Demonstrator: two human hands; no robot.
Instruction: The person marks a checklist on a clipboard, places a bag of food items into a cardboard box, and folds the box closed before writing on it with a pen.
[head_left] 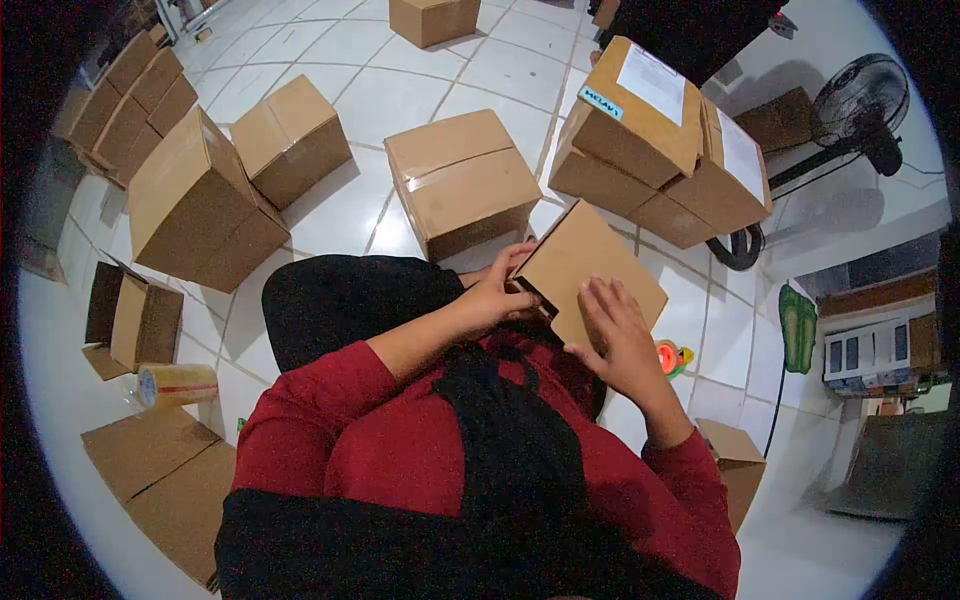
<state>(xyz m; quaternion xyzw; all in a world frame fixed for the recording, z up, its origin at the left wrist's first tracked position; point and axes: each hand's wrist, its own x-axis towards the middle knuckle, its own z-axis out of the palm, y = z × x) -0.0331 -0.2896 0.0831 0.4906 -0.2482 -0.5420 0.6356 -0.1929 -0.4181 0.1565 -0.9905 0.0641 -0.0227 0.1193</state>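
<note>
A small brown cardboard box (pixel 585 258) rests over my lap, tilted, with a dark gap along its left edge. My left hand (pixel 497 288) grips that left side, its fingers and thumb around the edge. My right hand (pixel 612 335) lies flat on the box's upper face, fingers stretched out and slightly apart. Just beyond the box, a taped carton (pixel 462 180) sits on the floor. To the right of my right hand is an orange-and-green tape dispenser (pixel 672 357), partly hidden by my wrist.
More closed cartons stand at left (pixel 200 205) and right (pixel 640 160), the latter topped by a padded envelope (pixel 640 95). An open box (pixel 135 315), a wide tape roll (pixel 178 384) and flattened cardboard (pixel 160 465) lie left. A fan (pixel 860 110) stands at right.
</note>
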